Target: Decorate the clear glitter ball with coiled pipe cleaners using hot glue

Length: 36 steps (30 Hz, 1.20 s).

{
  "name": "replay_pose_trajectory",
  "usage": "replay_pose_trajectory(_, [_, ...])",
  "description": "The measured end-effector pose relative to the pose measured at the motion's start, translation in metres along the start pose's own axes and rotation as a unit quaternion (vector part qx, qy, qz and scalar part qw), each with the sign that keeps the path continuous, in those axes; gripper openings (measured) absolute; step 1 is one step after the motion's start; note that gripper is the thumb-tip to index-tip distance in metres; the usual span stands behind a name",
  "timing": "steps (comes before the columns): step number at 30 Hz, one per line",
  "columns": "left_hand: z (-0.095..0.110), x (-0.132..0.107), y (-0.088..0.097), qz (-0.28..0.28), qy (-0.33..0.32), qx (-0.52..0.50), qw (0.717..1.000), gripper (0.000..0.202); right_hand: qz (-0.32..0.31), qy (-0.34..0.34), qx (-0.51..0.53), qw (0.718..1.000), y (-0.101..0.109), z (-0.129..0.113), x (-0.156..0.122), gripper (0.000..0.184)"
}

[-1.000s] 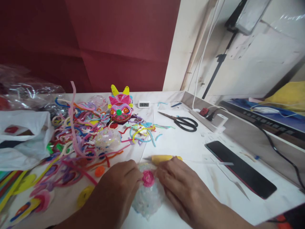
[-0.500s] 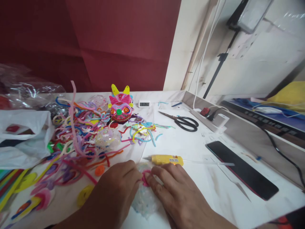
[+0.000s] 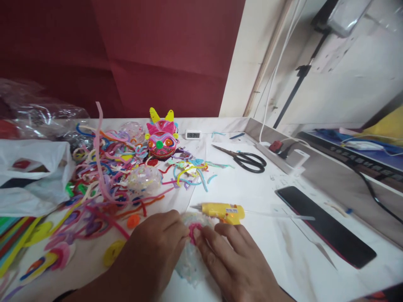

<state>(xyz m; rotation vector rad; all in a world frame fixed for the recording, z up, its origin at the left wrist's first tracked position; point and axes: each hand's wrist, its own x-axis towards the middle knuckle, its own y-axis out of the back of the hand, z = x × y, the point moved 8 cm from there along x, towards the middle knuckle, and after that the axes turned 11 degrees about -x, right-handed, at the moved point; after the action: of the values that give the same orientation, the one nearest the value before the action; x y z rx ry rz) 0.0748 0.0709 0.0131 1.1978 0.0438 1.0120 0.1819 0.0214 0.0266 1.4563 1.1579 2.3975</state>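
Observation:
Between my hands sits a clear, speckled ball [image 3: 189, 268] low on the table, with a small pink pipe-cleaner piece [image 3: 195, 228] on its top. My left hand [image 3: 160, 247] is closed at the ball's left side, its fingertips pinched at the edge of the pink piece. From the right, my right hand [image 3: 229, 260] presses its thumb and fingertips against the pink piece and the ball. Just beyond the hands lies a yellow hot glue gun [image 3: 223, 211], its nozzle pointing left and a clear glue stick out of its back.
Colourful pipe cleaners [image 3: 107, 167] are heaped at left, beside a white plastic bag [image 3: 34, 180]. Behind them stands a decorated lion-like head [image 3: 161, 140]. Black-handled scissors [image 3: 248, 160], a phone [image 3: 324, 226], metal tweezers [image 3: 321, 249], a small clock [image 3: 193, 134] and a power strip [image 3: 277, 157] lie rightward.
The view has shifted slightly. My right fingers have moved a little on the pink piece, showing more of it and of the glue gun. My left hand keeps its pinch.

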Motion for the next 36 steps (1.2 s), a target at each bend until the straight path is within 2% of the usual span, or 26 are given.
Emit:
replay_pose_trajectory(4, [0.000, 0.000, 0.001, 0.003, 0.002, -0.010, 1.000, 0.034, 0.008, 0.003, -0.013, 1.000, 0.003, -0.002, 0.001, 0.032])
replay_pose_trajectory(8, [0.001, 0.004, 0.003, 0.002, 0.002, -0.025, 1.000, 0.032, 0.015, 0.006, -0.040, 0.999, 0.001, -0.006, -0.007, 0.023])
replay_pose_trajectory(14, [0.002, 0.005, -0.003, -0.060, 0.001, 0.003, 0.998, 0.033, 0.019, 0.018, -0.073, 0.997, -0.006, -0.008, -0.015, 0.018])
replay_pose_trajectory(18, [-0.001, 0.001, -0.006, -0.057, -0.004, 0.037, 0.998, 0.032, 0.045, 0.041, -0.109, 0.992, -0.005, -0.014, -0.011, 0.022])
replay_pose_trajectory(24, [0.005, 0.003, -0.002, -0.034, -0.053, 0.045, 0.997, 0.028, 0.066, 0.023, -0.101, 0.992, -0.006, -0.015, -0.007, 0.024])
replay_pose_trajectory(30, [-0.003, -0.004, -0.009, -0.019, -0.037, 0.046, 0.998, 0.023, 0.087, -0.023, -0.079, 0.993, 0.000, -0.010, -0.008, 0.021])
replay_pose_trajectory(33, [-0.004, -0.004, -0.007, -0.011, -0.031, 0.039, 0.999, 0.025, 0.093, -0.034, -0.094, 0.991, -0.003, -0.015, -0.008, 0.023])
replay_pose_trajectory(36, [0.001, -0.002, -0.001, -0.008, -0.041, 0.036, 0.998, 0.027, 0.128, -0.078, -0.098, 0.984, 0.000, -0.013, -0.011, 0.025])
